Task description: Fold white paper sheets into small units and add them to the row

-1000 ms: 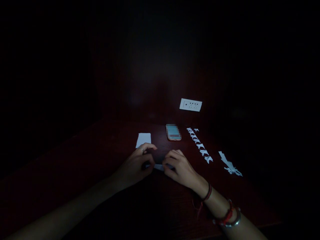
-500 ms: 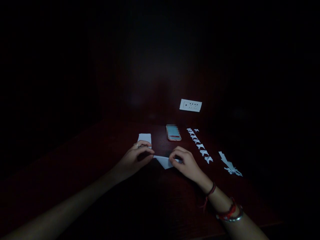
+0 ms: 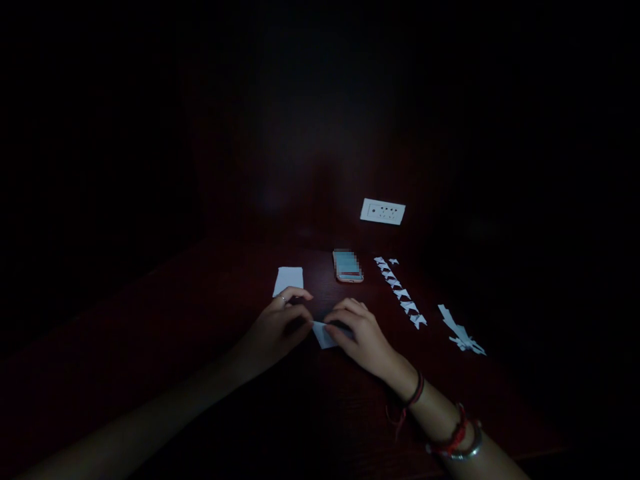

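Reddish tabletop (image 3: 225, 287) meets dim wall (image 3: 320, 153); left hand (image 3: 277, 330) and right hand (image 3: 365, 338) pinch paper (image 3: 322, 335).

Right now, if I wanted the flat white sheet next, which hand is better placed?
Left, I'd say: your left hand is close to the white sheet, while your right hand sits farther off, at the right of the folded paper. Both appear to touch that paper.

No legible text, numbers or signs anywhere, phone screen (image 3: 347, 264) pixelated, any writing on it unreadable
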`<state>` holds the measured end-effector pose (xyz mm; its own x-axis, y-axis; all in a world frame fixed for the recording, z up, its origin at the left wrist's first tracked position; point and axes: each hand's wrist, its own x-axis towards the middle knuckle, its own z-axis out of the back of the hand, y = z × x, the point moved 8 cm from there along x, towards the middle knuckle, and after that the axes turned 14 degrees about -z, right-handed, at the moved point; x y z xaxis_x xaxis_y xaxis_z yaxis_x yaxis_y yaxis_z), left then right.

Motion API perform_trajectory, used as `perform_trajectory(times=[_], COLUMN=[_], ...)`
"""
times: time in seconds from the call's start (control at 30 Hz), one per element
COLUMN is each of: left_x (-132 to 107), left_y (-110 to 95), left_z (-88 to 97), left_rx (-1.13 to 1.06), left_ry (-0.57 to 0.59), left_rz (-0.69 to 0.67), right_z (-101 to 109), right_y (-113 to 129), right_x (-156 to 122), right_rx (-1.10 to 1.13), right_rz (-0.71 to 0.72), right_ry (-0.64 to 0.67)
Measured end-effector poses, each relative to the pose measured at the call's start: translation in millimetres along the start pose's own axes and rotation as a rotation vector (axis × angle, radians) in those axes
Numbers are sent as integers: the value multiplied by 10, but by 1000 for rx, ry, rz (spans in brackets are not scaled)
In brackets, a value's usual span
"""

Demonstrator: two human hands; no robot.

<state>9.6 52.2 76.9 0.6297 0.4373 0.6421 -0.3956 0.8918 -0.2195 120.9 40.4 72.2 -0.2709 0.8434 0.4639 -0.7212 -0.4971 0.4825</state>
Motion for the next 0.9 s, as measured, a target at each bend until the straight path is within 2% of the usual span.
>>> perform_trajectory(times=[0.23,0.37,0.43,0.53,0.67,0.77,0.9], left_x=[14,24,22,-1,-44,-35,16], left_y=[-170,-198,-189,-126,-6,9,-50], left_z=[7,25,48,127,159,121,86], left_rx=[32,47,45,62,54,6,-48], left_ry=[-22,19,30,-19,-53,-29,7], left_rz=[-115,-148,-147,-119,-61,-42,-14], right_z=[7,25,32,64,165,177,45], right_y=[88,162,153,65,-63,-22,104], right_x=[-17,-41,-40,-19,17,19,2], right_rx=[15,-33,-55,-71,-20,29,29], right_rz=[46,84,86,66,15,27,70], right_ry=[20,29,37,37,-23,-28,48])
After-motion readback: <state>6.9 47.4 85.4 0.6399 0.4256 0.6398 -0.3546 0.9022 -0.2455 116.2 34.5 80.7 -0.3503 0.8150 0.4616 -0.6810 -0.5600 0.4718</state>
